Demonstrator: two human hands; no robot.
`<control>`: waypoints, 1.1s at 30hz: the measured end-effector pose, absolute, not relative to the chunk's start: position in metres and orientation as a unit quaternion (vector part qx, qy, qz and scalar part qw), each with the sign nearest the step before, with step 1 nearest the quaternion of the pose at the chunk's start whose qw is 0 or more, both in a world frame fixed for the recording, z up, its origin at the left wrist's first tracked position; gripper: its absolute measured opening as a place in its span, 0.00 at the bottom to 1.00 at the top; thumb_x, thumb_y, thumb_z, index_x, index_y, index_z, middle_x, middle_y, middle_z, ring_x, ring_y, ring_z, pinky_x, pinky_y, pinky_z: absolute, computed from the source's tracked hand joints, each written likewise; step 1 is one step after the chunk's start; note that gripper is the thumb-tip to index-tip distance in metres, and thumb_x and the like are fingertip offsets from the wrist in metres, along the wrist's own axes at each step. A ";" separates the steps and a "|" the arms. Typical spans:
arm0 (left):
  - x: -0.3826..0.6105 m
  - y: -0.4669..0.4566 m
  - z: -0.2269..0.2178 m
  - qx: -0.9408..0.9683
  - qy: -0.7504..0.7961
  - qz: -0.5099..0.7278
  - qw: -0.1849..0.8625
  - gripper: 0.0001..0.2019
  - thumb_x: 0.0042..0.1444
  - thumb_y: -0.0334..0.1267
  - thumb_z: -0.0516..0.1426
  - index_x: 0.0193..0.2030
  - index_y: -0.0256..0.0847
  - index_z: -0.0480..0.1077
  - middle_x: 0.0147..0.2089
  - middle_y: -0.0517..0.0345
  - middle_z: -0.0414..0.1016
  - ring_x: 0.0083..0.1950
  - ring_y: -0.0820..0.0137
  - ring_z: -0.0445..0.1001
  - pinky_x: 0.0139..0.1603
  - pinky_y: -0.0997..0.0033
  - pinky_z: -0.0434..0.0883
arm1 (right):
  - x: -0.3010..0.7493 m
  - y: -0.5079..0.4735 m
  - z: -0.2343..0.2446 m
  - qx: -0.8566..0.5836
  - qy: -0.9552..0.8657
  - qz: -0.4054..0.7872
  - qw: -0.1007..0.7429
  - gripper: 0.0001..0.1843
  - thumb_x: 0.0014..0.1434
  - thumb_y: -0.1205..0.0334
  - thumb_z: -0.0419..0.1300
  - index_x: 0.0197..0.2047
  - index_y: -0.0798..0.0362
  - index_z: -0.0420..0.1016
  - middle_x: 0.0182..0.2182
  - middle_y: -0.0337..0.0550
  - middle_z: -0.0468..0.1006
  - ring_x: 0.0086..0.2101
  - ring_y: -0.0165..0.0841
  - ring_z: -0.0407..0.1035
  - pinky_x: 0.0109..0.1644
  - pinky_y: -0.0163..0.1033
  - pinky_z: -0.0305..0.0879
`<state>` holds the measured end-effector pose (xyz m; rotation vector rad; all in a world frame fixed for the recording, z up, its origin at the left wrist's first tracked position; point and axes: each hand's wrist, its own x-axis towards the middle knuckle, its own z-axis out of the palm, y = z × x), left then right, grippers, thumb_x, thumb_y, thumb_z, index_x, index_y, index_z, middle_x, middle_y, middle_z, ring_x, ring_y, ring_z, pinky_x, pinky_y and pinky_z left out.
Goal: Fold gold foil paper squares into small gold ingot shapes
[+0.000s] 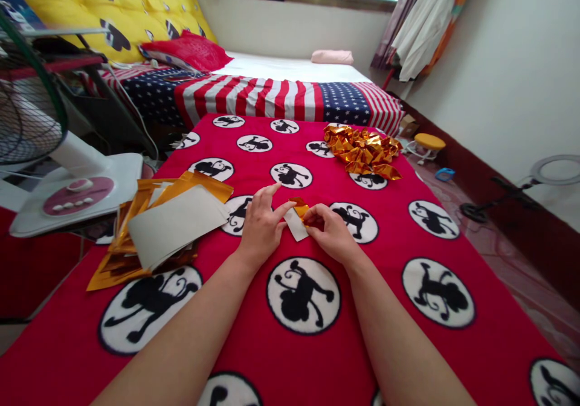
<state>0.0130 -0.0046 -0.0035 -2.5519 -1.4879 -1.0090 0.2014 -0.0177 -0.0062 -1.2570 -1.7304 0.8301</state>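
A small, partly folded sheet of gold foil paper [296, 225] lies on the red cloth between my hands, its pale backing showing on the left and gold on the upper right. The thumb and forefinger of my left hand [263, 225] close on its left edge, while the other fingers stretch forward. My right hand [330, 231] pinches its right side, fingers bent together. Left of my hands rests a loose stack of flat gold foil sheets [208, 182], pale-backed ones on top. Folded gold foil pieces [362, 149] form a pile at the far right.
The red cloth [380, 297] with black figures in white circles covers the surface under my hands. A white fan base [109, 176] stands at the left. Beyond are a bed [272, 64] and a red pillow [190, 52]. A yellow-topped stool [429, 142] is on the right floor.
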 end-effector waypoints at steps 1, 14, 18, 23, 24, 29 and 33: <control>0.013 -0.004 -0.003 -0.822 -0.469 -0.324 0.012 0.23 0.52 0.29 0.61 0.55 0.51 0.72 0.67 0.52 0.58 0.67 0.54 0.56 0.64 0.48 0.61 | 0.201 -0.018 -0.006 -0.499 -0.687 0.331 0.411 0.12 0.47 0.75 0.56 0.36 0.53 0.70 0.33 0.38 0.73 0.34 0.32 0.69 0.42 0.38 0.66; 0.014 0.000 -0.004 -0.900 -0.326 -0.288 -0.036 0.07 0.61 0.41 0.58 0.35 0.48 0.79 0.41 0.60 0.80 0.43 0.68 0.72 0.48 0.62 0.62 | 0.206 -0.018 -0.006 -0.533 -0.704 0.246 0.400 0.08 0.48 0.75 0.62 0.29 0.52 0.77 0.35 0.40 0.69 0.37 0.32 0.66 0.41 0.37 0.64; 0.014 0.000 -0.005 -0.896 -0.322 -0.297 -0.075 0.08 0.61 0.40 0.58 0.36 0.46 0.79 0.40 0.59 0.80 0.40 0.70 0.73 0.46 0.64 0.63 | 0.207 -0.018 -0.004 -0.537 -0.708 0.263 0.376 0.12 0.50 0.77 0.60 0.29 0.51 0.80 0.33 0.39 0.69 0.36 0.30 0.66 0.40 0.37 0.63; 0.015 -0.001 -0.006 -0.885 -0.329 -0.304 -0.125 0.06 0.60 0.37 0.58 0.37 0.44 0.79 0.40 0.58 0.80 0.41 0.69 0.74 0.45 0.66 0.66 | 0.207 -0.018 -0.002 -0.544 -0.703 0.269 0.369 0.15 0.49 0.80 0.59 0.30 0.52 0.81 0.33 0.39 0.69 0.34 0.29 0.66 0.39 0.36 0.62; 0.015 0.000 -0.007 -0.881 -0.336 -0.307 -0.132 0.06 0.60 0.37 0.59 0.37 0.43 0.78 0.40 0.57 0.80 0.41 0.68 0.74 0.45 0.66 0.66 | 0.207 -0.018 -0.002 -0.546 -0.702 0.270 0.368 0.15 0.49 0.80 0.59 0.30 0.52 0.81 0.33 0.39 0.70 0.34 0.29 0.66 0.39 0.35 0.62; 0.017 0.002 -0.011 -0.857 -0.372 -0.322 -0.155 0.05 0.58 0.36 0.60 0.34 0.41 0.77 0.38 0.56 0.79 0.39 0.68 0.74 0.44 0.66 0.68 | 0.206 -0.018 -0.003 -0.551 -0.704 0.265 0.361 0.15 0.49 0.81 0.58 0.29 0.53 0.80 0.33 0.40 0.70 0.34 0.28 0.66 0.37 0.34 0.62; 0.020 0.000 -0.008 -0.847 -0.393 -0.318 -0.166 0.04 0.58 0.34 0.59 0.32 0.40 0.75 0.36 0.56 0.77 0.38 0.68 0.74 0.44 0.66 0.68 | 0.206 -0.017 -0.005 -0.549 -0.705 0.263 0.364 0.14 0.49 0.82 0.57 0.29 0.54 0.78 0.32 0.39 0.69 0.31 0.28 0.66 0.35 0.34 0.62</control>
